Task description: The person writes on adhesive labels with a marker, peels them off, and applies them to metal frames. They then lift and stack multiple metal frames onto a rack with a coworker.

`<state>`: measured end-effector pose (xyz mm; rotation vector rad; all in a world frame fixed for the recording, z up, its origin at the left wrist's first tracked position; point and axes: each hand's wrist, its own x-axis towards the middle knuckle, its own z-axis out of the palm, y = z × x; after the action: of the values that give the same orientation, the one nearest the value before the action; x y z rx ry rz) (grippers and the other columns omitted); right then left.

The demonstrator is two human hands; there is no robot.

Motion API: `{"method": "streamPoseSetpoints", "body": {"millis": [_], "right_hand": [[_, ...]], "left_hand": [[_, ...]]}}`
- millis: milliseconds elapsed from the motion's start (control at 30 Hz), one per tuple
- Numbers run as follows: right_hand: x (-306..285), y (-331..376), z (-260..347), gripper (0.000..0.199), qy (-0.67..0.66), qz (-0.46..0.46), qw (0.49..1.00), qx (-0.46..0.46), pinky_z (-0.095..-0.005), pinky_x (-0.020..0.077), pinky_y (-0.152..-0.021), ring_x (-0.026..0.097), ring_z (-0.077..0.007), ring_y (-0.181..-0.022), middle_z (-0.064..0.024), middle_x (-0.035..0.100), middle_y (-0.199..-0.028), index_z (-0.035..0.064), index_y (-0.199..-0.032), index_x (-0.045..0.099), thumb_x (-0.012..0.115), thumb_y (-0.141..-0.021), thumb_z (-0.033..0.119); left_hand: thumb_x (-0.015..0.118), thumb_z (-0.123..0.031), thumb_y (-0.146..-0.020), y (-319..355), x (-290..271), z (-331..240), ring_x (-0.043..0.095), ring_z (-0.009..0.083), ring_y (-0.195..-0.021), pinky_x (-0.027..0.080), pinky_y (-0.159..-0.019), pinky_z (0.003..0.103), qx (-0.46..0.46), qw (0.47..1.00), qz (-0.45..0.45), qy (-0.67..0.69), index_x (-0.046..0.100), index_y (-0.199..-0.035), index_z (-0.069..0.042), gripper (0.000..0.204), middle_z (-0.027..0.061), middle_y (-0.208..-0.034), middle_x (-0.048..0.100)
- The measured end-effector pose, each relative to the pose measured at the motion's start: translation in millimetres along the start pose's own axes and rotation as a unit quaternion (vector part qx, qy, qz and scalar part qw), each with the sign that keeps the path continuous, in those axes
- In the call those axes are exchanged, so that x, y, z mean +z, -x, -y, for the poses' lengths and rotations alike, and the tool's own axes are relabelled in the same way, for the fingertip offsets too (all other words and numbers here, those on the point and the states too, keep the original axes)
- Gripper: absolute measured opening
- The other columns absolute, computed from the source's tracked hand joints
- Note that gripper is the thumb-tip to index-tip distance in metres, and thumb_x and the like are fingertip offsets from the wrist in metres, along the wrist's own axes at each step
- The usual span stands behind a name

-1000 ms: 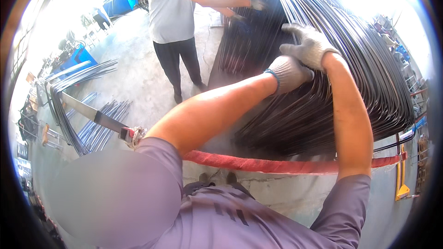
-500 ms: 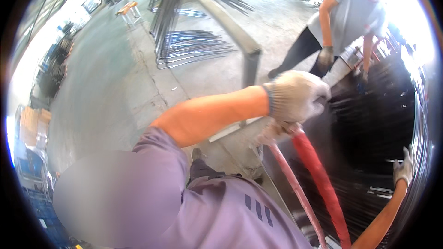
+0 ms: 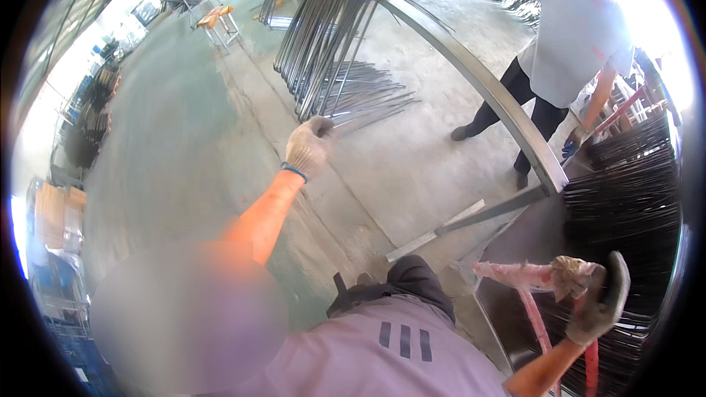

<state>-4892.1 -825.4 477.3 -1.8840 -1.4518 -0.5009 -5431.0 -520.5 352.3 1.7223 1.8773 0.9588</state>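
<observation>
My left hand (image 3: 309,150), in a pale knit glove, reaches to the lower ends of bent metal rods (image 3: 323,37) hanging over a square metal beam (image 3: 471,77). Its fingers are curled on a rod end there; how many rods they hold cannot be made out. On the right my gloved right hand (image 3: 601,301) is raised with fingers stretched out, holding nothing. Just beside it stands a red-wrapped frame (image 3: 515,273), with crumpled wrapping on its top bar. Dark thin rods (image 3: 625,198) lie in a dense pile beyond that hand.
A co-worker (image 3: 573,37) in a grey shirt stands beyond the beam, one gloved hand stretched toward the hanging rods, the other low by the dark pile. The beam's foot (image 3: 434,239) lies on the floor ahead. A small wooden-topped stool (image 3: 215,18) and cardboard boxes (image 3: 51,209) are at left.
My left hand has gone from above the red-wrapped frame to the hanging rods. My right hand has come from the dark pile to beside the frame. The co-worker has stretched out an arm.
</observation>
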Motion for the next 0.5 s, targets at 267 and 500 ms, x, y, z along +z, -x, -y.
{"method": "streamPoseSetpoints", "body": {"millis": [267,500], "right_hand": [[203,-106,114,0.034,-0.048,-0.031,0.996,-0.067,-0.0464,0.0553,-0.106,0.073,-0.0379,-0.118,-0.0224,0.076,-0.125,-0.0031,-0.13,0.074,0.08,-0.098,0.008],[341,-141,200,0.039,-0.209,-0.1,0.973,0.003,-0.045,0.0562,-0.105,0.073,-0.0372,-0.119,-0.0216,0.075,-0.128,-0.0013,-0.13,0.074,0.082,-0.093,0.002]], "left_hand": [[0.078,-0.027,-0.099,-138,-13,70,0.079,0.0224,-0.102,0.06,-0.093,0.036,0.006,0.999,-0.037,-0.005,0.079,-0.123,0.001,0.037,0.0185,-0.11,0.083],[0.076,-0.036,-0.096,-288,-43,100,0.079,0.0354,-0.103,0.059,-0.093,0.044,0.013,0.996,-0.087,-0.021,0.08,-0.115,-0.002,0.039,0.0224,-0.107,0.082]]}}
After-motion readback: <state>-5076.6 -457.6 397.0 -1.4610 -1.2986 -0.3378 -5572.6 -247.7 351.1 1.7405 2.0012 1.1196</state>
